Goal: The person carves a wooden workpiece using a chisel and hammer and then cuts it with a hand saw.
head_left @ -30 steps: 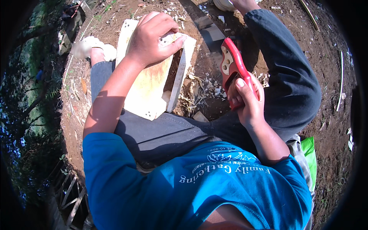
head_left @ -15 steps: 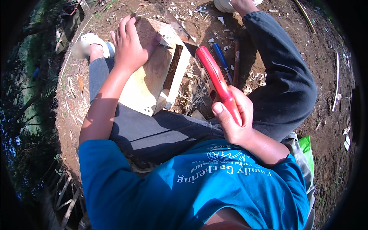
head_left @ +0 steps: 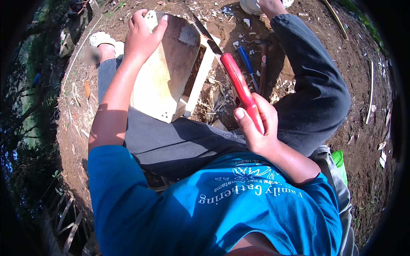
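Note:
A wooden box [head_left: 164, 70] of pale boards, with an opening along its right side, rests tilted against my trouser leg. My left hand [head_left: 144, 36] grips its far left corner, fingers curled over the edge and thumb on the upper board. In my right hand [head_left: 261, 128] is a hand saw [head_left: 237, 77], held by its red handle. Its dark toothed blade points away from me, by the right edge of the box; I cannot tell whether it touches the wood. A grey patch shows on the box's upper board.
On the soil right of the saw lie a blue-handled tool [head_left: 246, 62] and a hammer [head_left: 263, 64] with a brown handle. Wood shavings [head_left: 211, 96] and pale chips are scattered around. My bent right leg [head_left: 318, 85] borders the work area. Something bright green [head_left: 338, 161] lies beside my right hip.
My left hand has shifted from the box's upper board to its far left corner. The box has turned, showing more of that board. The saw has moved only slightly, still in my right hand.

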A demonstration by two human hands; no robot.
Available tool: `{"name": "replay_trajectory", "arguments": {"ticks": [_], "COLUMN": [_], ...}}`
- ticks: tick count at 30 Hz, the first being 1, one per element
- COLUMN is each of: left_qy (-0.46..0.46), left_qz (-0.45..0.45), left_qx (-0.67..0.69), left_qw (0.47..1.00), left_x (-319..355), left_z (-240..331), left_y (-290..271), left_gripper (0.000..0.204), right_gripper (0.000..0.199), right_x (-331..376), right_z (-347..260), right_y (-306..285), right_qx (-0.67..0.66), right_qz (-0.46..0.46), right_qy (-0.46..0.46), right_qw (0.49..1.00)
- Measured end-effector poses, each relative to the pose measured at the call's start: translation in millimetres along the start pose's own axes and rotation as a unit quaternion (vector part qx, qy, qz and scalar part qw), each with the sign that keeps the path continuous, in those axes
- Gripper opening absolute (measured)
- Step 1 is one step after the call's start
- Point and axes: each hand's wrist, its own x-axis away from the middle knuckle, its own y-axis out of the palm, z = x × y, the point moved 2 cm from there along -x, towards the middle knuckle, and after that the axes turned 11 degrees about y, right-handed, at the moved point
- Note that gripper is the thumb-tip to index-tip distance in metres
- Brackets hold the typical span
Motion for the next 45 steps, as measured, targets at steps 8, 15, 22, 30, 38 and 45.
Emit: {"name": "replay_trajectory", "arguments": {"ticks": [8,15,22,30,38,45], "left_qy": [-0.064,-0.051,-0.079,-0.067,-0.187,-0.284], "left_qz": [-0.085,-0.104,-0.133,-0.136,-0.128,-0.121], "left_qx": [-0.039,0.003,0.026,-0.023,0.014,-0.012], "left_qw": [0.994,0.993,0.988,0.988,0.974,0.951], "left_x": [-6,-10,-7,-12,-22,-27], "left_z": [-4,-25,-66,-72,-29,-20], "left_y": [4,8,24,28,7,6], "left_gripper": [0.063,0.059,0.068,0.074,0.088,0.092], "right_gripper": [0.016,0.025,0.029,0.034,0.029,0.022], "right_x": [2,-3,4,9,1,29], "right_z": [0,15,24,12,4,20], "right_y": [5,7,8,-1,-7,-6], "right_qx": [0.049,0.041,0.039,0.060,0.035,0.094], "right_qz": [-0.011,0.030,0.055,0.060,0.031,-0.015], "right_qy": [-0.028,-0.156,-0.105,-0.105,-0.107,-0.059], "right_qw": [0.998,0.986,0.992,0.991,0.993,0.994]}}
